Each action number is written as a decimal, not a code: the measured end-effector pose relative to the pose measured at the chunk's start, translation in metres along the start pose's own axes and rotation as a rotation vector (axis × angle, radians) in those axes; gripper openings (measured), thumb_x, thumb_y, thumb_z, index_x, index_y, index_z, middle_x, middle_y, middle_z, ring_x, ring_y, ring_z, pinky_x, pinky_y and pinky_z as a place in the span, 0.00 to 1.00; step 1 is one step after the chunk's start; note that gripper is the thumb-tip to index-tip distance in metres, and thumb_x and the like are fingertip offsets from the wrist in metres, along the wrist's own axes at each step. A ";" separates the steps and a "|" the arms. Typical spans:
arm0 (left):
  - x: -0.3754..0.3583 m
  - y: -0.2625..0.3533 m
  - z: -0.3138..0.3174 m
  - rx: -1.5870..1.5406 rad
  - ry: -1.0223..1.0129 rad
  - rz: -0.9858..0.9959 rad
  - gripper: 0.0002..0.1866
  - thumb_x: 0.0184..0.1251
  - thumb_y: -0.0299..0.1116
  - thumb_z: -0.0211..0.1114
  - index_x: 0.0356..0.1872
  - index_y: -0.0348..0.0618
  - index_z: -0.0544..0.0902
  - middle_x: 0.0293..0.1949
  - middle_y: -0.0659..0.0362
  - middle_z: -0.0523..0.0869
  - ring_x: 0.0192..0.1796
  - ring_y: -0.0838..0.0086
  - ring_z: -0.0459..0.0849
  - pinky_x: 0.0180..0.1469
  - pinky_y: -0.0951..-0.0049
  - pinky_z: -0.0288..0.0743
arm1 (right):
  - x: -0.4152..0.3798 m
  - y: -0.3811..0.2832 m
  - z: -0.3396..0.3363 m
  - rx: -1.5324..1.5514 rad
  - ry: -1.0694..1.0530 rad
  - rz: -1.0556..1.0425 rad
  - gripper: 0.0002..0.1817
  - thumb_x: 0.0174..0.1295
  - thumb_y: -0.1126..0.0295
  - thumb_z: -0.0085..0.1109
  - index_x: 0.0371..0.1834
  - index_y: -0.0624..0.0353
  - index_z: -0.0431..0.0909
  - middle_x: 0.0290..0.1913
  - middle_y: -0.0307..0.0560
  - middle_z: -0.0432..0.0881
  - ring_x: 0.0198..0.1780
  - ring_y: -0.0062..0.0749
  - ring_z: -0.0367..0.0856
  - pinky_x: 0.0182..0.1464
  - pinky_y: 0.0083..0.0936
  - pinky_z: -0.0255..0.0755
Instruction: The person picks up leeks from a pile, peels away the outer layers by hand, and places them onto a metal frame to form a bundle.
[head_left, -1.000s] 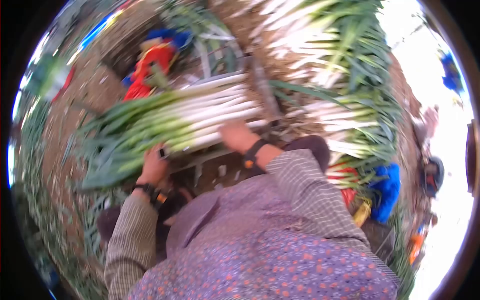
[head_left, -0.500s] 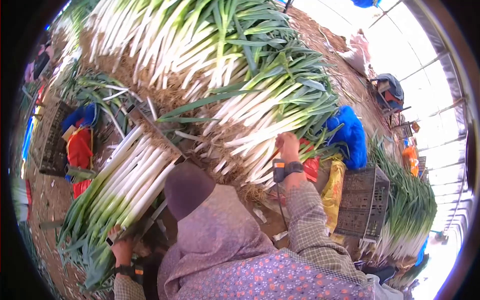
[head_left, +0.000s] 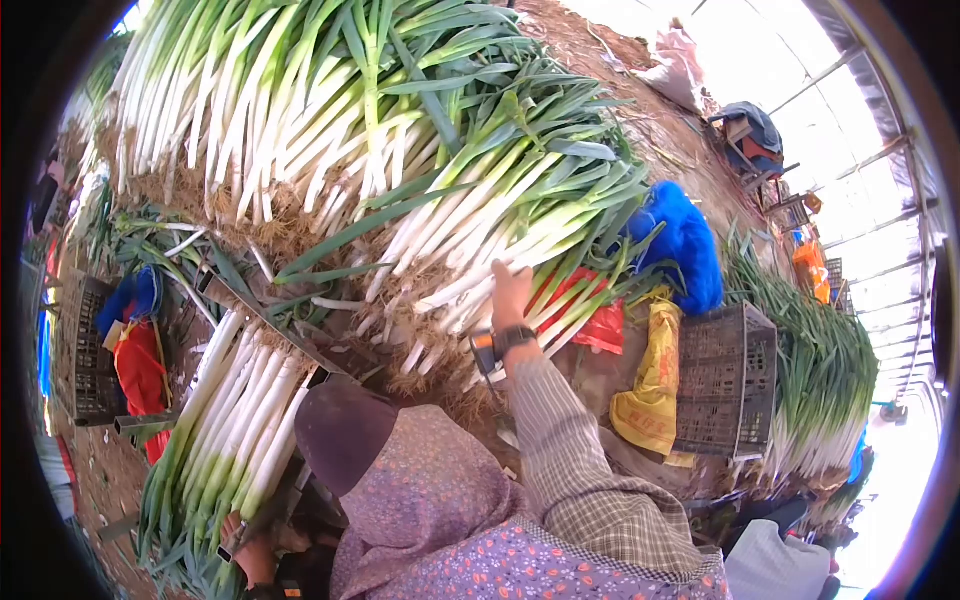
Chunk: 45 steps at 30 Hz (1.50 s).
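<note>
My right hand (head_left: 512, 297) is closed around white leek shafts at the near edge of a large leek pile (head_left: 330, 120). Loose roots lie below the wrist. At lower left, my left hand (head_left: 250, 555) curls against the green part of a leek bundle (head_left: 245, 410), beside a metal bar; its fingers are partly hidden. The bundle lies slanted in a metal rack (head_left: 275, 325), its roots up against a flat plate and its leaves hanging down. Both wrists wear dark straps with small devices.
A red bag (head_left: 600, 328), blue netting (head_left: 685, 250) and a yellow sack (head_left: 652, 385) lie right of the pile, beside a black crate (head_left: 725, 380). More leeks (head_left: 815, 370) stand behind it. Another crate (head_left: 90, 350) with red cloth (head_left: 140, 365) stands at left.
The view has shifted. My right hand has moved left and slightly down along the pile's edge, and more of the red bag shows. My left hand stays by the bundle's leafy end.
</note>
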<state>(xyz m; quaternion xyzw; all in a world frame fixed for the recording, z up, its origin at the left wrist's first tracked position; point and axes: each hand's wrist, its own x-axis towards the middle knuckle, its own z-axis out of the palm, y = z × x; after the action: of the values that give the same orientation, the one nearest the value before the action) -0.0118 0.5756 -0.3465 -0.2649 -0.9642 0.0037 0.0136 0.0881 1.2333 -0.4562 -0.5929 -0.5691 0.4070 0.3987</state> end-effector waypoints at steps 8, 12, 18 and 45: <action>0.000 -0.001 0.002 0.034 0.010 0.051 0.15 0.56 0.33 0.61 0.42 0.34 0.75 0.43 0.49 0.77 0.47 0.48 0.75 0.49 0.51 0.70 | -0.006 0.057 -0.060 -0.517 -0.060 0.031 0.34 0.56 0.61 0.66 0.60 0.72 0.66 0.52 0.67 0.78 0.49 0.61 0.79 0.52 0.46 0.74; 0.000 -0.004 0.004 0.049 0.045 0.073 0.15 0.56 0.32 0.61 0.42 0.34 0.75 0.42 0.48 0.77 0.46 0.48 0.75 0.49 0.51 0.70 | -0.005 0.008 -0.037 -0.403 -0.048 0.020 0.28 0.56 0.58 0.67 0.49 0.71 0.73 0.46 0.65 0.82 0.46 0.59 0.81 0.50 0.44 0.74; 0.006 0.011 -0.011 0.018 -0.015 0.006 0.15 0.57 0.33 0.63 0.43 0.36 0.75 0.40 0.46 0.77 0.46 0.47 0.75 0.48 0.50 0.70 | 0.020 -0.025 0.018 -0.032 -0.224 0.404 0.20 0.58 0.58 0.66 0.34 0.70 0.83 0.28 0.49 0.83 0.23 0.33 0.81 0.29 0.30 0.76; 0.008 -0.018 -0.023 -1.159 0.335 -0.434 0.22 0.63 0.38 0.61 0.57 0.42 0.76 0.52 0.54 0.81 0.59 0.62 0.76 0.63 0.61 0.66 | -0.398 -0.373 0.020 0.720 -1.556 -0.564 0.29 0.69 0.75 0.52 0.71 0.56 0.56 0.41 0.43 0.74 0.34 0.23 0.75 0.38 0.24 0.76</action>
<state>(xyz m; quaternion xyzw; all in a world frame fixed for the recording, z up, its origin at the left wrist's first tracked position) -0.0274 0.5638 -0.3232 -0.0252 -0.8262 -0.5626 0.0188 -0.0696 0.8489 -0.1026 0.1724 -0.6403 0.7338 0.1474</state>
